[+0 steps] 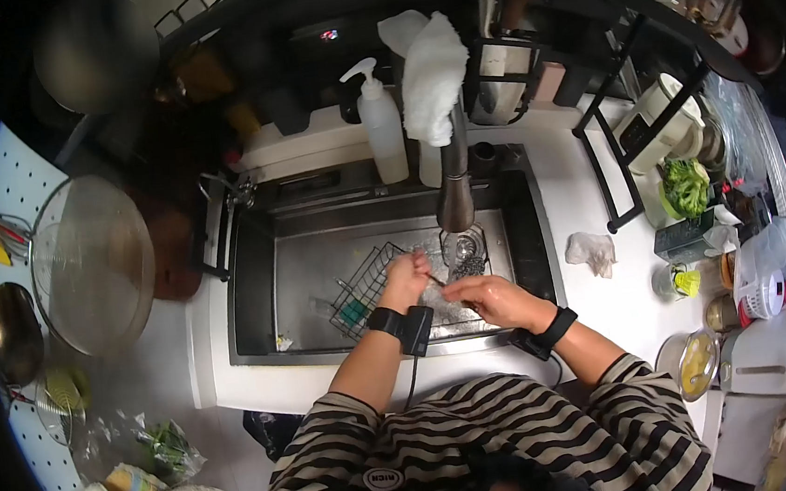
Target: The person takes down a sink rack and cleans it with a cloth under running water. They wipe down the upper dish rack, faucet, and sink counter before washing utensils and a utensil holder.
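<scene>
Over the sink [253, 300], my two hands are close together below the faucet [456, 204]. My left hand [404, 280] is closed around one end of a thin, dark, stick-like thing [435, 281] whose kind I cannot make out. Its other end meets the fingers of my right hand [496, 300], which are bent and pressed together on it. Under my left hand, a black wire rack [368, 285] lies in the basin with a green item [354, 312] in it. The round drain [463, 247] is just beyond my right hand.
A pump bottle [384, 139] stands behind the sink, and a white cloth [434, 78] hangs over the faucet. On the right counter are a crumpled white tissue [592, 254], a bowl of yellow food [696, 367] and leafy greens [685, 187]. A mesh strainer [91, 263] hangs at left.
</scene>
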`<move>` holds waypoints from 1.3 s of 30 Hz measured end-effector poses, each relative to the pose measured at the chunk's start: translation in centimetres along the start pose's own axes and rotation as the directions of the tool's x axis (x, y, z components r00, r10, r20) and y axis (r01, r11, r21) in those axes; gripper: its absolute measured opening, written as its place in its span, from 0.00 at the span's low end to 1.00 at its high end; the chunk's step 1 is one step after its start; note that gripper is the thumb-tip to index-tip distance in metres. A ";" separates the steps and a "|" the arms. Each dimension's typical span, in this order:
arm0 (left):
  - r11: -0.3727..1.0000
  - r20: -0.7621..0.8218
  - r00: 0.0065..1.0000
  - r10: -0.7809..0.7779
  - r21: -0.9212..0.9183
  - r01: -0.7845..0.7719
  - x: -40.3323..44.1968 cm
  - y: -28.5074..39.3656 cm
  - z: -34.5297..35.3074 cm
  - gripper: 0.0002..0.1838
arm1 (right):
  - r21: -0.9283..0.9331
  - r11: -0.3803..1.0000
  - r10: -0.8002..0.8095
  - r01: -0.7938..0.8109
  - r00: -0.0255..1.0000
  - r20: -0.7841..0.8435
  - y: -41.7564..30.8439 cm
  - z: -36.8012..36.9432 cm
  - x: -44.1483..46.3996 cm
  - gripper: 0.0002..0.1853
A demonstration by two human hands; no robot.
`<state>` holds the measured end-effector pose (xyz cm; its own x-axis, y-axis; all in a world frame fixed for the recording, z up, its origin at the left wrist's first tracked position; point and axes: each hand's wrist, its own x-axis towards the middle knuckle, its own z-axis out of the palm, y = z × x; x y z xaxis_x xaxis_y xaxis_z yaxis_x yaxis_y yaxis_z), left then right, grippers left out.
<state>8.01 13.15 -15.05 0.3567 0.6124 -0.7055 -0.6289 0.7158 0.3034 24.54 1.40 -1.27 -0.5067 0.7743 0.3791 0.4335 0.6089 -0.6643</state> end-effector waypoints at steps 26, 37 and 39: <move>0.968 0.450 0.889 0.091 0.171 -0.186 -5.7 -1.4 7.3 0.19 | 0.970 0.099 0.772 -0.221 0.632 0.064 8.2 -13.0 20.5 0.12; 0.951 0.363 0.917 0.168 0.185 -0.248 -6.0 -1.1 7.7 0.18 | 0.954 0.107 0.754 -0.279 0.649 0.105 8.6 -13.1 19.2 0.11; 0.961 0.300 0.941 0.155 0.177 -0.215 -6.7 -0.6 7.4 0.16 | 0.915 0.195 0.622 -0.354 0.766 0.164 8.7 -13.8 16.3 0.10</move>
<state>11.11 11.14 -5.78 0.4457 0.7881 -0.4246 -0.5586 0.6155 0.5560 30.36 21.72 8.01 -0.2409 0.9433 -0.2282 -0.4176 -0.3130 -0.8530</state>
